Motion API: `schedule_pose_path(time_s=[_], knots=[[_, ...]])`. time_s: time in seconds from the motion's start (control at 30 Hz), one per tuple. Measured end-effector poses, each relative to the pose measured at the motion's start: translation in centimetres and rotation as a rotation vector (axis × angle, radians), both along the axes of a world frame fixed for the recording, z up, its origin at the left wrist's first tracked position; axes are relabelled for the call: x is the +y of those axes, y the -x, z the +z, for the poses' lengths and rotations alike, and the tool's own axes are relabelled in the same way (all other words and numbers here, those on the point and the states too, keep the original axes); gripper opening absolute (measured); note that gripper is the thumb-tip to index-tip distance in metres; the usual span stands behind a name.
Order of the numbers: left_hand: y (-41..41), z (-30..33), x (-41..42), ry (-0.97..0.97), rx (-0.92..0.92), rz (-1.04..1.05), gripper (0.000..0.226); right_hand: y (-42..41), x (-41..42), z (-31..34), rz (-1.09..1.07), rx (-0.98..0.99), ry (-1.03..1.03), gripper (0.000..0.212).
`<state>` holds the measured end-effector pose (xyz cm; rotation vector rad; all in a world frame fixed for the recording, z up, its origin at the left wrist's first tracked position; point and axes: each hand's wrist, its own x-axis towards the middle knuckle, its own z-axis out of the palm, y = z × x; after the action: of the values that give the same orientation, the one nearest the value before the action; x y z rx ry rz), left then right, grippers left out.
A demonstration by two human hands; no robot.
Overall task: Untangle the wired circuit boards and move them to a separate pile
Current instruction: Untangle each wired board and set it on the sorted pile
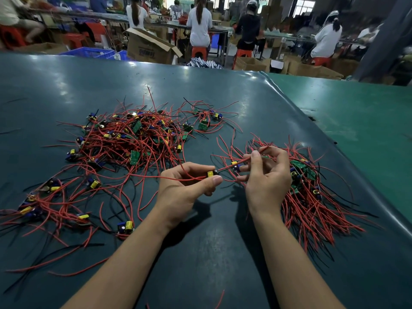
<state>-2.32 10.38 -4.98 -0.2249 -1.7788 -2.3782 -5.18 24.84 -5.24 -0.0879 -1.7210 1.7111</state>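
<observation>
Left hand pinches 1 small circuit board betw. thumb & fingers, just above the worktop. Right hand pinches its red wire near the free end, pulled fairly taut. Board looks light & rigid w/ fragile soldered parts; wire is thin, floppy, prob. snags easily. Best held by the board edge, not the yellow capacitor; draw leads out gently. Sorted pile sits right, touching the right hand; tangled pile is left & further back.

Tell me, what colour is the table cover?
Dark teal table cover, seen in the head view.
</observation>
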Motion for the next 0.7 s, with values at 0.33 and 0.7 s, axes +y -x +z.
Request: schedule_pose_path(time_s=[0.33,0.7], knots=[[-0.6,0.1,-0.1,0.034,-0.003,-0.041,0.028,-0.2,1.0,0.4,-0.012,0.005,0.063,0.019],[-0.3,-0.2,-0.2,-0.021,-0.016,0.001,0.028,-0.2,1.0,1.2,-0.111,0.000,0.163,0.016]])
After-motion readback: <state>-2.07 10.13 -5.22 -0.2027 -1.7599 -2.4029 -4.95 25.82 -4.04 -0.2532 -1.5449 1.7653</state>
